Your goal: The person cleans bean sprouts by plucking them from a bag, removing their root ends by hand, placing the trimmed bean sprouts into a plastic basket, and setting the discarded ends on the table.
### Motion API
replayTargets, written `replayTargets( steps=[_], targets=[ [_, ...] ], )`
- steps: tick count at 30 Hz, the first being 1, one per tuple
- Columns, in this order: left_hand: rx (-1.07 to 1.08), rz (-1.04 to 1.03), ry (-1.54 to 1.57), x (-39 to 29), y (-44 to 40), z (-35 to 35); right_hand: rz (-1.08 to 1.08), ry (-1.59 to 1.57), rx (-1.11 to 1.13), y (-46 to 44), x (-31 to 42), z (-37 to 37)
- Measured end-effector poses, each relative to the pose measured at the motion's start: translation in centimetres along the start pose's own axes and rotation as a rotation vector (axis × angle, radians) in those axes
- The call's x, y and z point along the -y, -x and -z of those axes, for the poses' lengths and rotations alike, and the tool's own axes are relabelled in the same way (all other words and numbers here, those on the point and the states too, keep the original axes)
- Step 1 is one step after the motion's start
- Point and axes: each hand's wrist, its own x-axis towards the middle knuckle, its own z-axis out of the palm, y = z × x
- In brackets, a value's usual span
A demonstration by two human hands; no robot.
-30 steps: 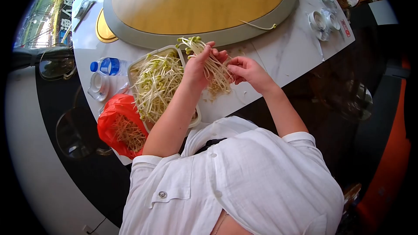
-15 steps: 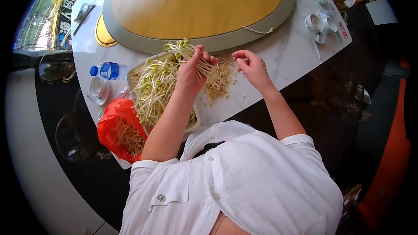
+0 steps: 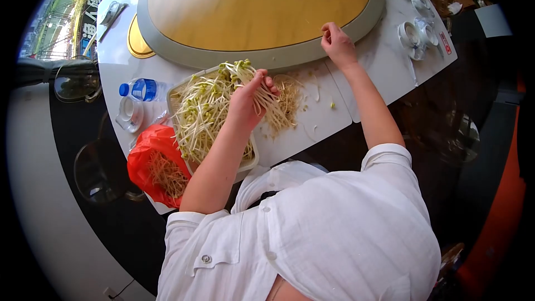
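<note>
My left hand (image 3: pixel 249 100) is closed around a bunch of bean sprouts (image 3: pixel 266 102), their yellow-green heads pointing up and left. It is above the right side of a pale plastic basket (image 3: pixel 255 153) heaped with more bean sprouts (image 3: pixel 203 114). Just right of this hand, a pile of thin brown root ends (image 3: pixel 287 100) lies on the white table. My right hand (image 3: pixel 339 47) is raised over the turntable's grey rim, its fingers curled together. Whatever they may hold is too small to make out.
A large round turntable (image 3: pixel 251 8) takes up the table's middle. On the left are a water bottle (image 3: pixel 139 90), a wrapped cup set (image 3: pixel 130 112) and a red plastic bag (image 3: pixel 147 153) with root ends inside. More wrapped dishes (image 3: pixel 417 36) stand at the right.
My right hand has moved up and right from near the sprout bunch to the turntable rim. The single sprout lying there no longer shows. My left hand keeps its bunch.
</note>
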Motion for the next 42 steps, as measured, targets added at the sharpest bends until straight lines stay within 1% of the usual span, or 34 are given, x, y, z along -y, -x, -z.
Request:
replayTargets(
  steps=[1, 2, 3, 4, 5, 6, 7, 8, 10, 11, 13, 15, 17, 18, 20, 21, 22, 24, 25, 26, 27, 28, 29, 30, 31, 32, 34, 35, 36, 38, 39, 41, 42],
  targets=[
    [-0.098, 0.075, -0.009, 0.3, -0.2, -0.2, 0.003, -0.179, -0.149, 0.9, 1.6, 1.1],
    [-0.193, 0.151, -0.018, 0.7, -0.5, -0.5, 0.024, -0.337, -0.147, 2.1, 3.8, 2.5],
    [-0.231, 0.174, 0.011, 1.4, -0.7, -1.0, 0.043, -0.494, -0.145, 3.6, 5.8, 3.4],
    [-0.228, 0.181, 0.013, 2.0, -0.9, -1.7, 0.072, -0.611, -0.133, 5.1, 7.2, 3.5],
    [-0.239, 0.196, 0.038, 2.4, -1.2, -2.4, -0.010, -0.817, -0.073, 6.8, 8.5, 3.2],
    [-0.249, 0.211, 0.062, 2.8, -1.4, -2.9, -0.008, -0.860, -0.048, 8.5, 9.8, 3.2],
    [-0.255, 0.193, 0.038, 2.7, -1.6, -3.0, -0.029, -0.949, 0.037, 9.9, 10.5, 2.8],
    [-0.261, 0.173, 0.013, 2.4, -1.8, -2.8, 0.187, -0.722, -0.054, 10.8, 10.6, 2.2],
    [-0.243, 0.111, 0.001, 2.0, -1.9, -2.4, 0.210, -0.680, -0.031, 12.2, 11.0, 2.1],
    [-0.246, 0.114, -0.002, 1.8, -2.0, -1.8, 0.206, -0.683, -0.033, 12.5, 10.8, 2.1],
    [-0.183, 0.053, 0.058, 1.4, -2.0, -0.6, -0.054, -0.638, 0.100, 13.0, 9.9, 2.2],
    [-0.201, 0.033, 0.037, 0.9, -1.6, -0.3, -0.182, -0.252, 0.207, 12.6, 5.3, -0.3],
    [-0.202, 0.007, 0.009, 0.8, -1.3, -0.3, -0.273, -0.003, 0.089, 11.9, 1.5, -3.1],
    [-0.205, -0.002, 0.010, 0.7, -1.2, -0.2, -0.264, -0.005, 0.093, 11.2, 0.4, -4.1],
    [-0.170, 0.051, -0.001, 0.8, -0.7, 0.1, -0.360, 0.145, 0.227, 10.4, -0.9, -5.5],
    [-0.205, 0.056, -0.017, 0.7, -0.4, -0.3, -0.379, 0.075, 0.250, 10.1, -1.1, -5.5],
    [-0.204, 0.047, -0.016, 0.6, -0.3, -0.1, -0.370, 0.075, 0.249, 9.6, -1.4, -5.2],
    [-0.178, 0.028, -0.038, 0.7, 0.1, 0.7, -0.536, -0.273, 0.203, 8.8, -1.6, -4.0],
    [-0.180, 0.022, -0.034, 0.6, 0.1, 0.7, -0.632, -0.660, 0.264, 8.4, 0.4, -1.7],
    [-0.243, 0.061, -0.070, 0.7, 0.2, 0.4, -0.630, -0.655, 0.267, 8.3, 2.3, -0.1],
    [-0.305, 0.101, -0.107, 0.9, 0.1, 0.1, -0.650, -0.941, 0.352, 8.3, 4.2, 1.2],
    [-0.302, 0.098, -0.105, 1.2, 0.0, -0.2, -0.659, -1.229, 0.435, 8.3, 5.6, 1.9],
    [-0.272, 0.132, -0.131, 1.6, -0.1, -0.4, -0.655, -1.227, 0.436, 8.1, 6.5, 2.2],
    [-0.244, 0.168, -0.158, 1.9, -0.1, -0.6, -0.549, -1.203, 0.533, 8.1, 7.2, 2.2],
    [-0.216, 0.159, -0.173, 2.2, -0.1, -0.8, -0.444, -1.177, 0.627, 8.1, 7.9, 2.3],
    [-0.216, 0.161, -0.173, 2.3, -0.1, -0.7, -0.446, -1.178, 0.626, 8.2, 8.8, 2.3],
    [-0.162, 0.127, -0.148, 2.6, 0.0, -0.8, -0.417, -1.037, 0.633, 8.2, 10.3, 2.4],
    [-0.185, 0.090, -0.117, 2.8, 0.1, -0.9, -0.381, -1.005, 0.574, 8.3, 10.2, 1.4],
    [-0.184, 0.092, -0.119, 2.9, 0.2, -1.0, -0.382, -1.007, 0.572, 8.4, 10.2, 1.2],
    [-0.229, 0.055, -0.165, 2.8, 0.3, -1.0, -0.297, -0.726, 0.488, 8.5, 10.4, 1.0],
    [-0.233, 0.051, -0.168, 2.6, 0.4, -1.0, -0.294, -0.730, 0.491, 8.5, 10.9, 1.4],
    [-0.184, 0.033, -0.140, 2.3, 0.4, -1.3, -0.208, -0.535, 0.349, 8.8, 12.0, 2.9],
    [-0.185, 0.031, -0.138, 2.2, 0.3, -1.2, -0.206, -0.534, 0.352, 9.0, 11.7, 3.1]
  ],
)
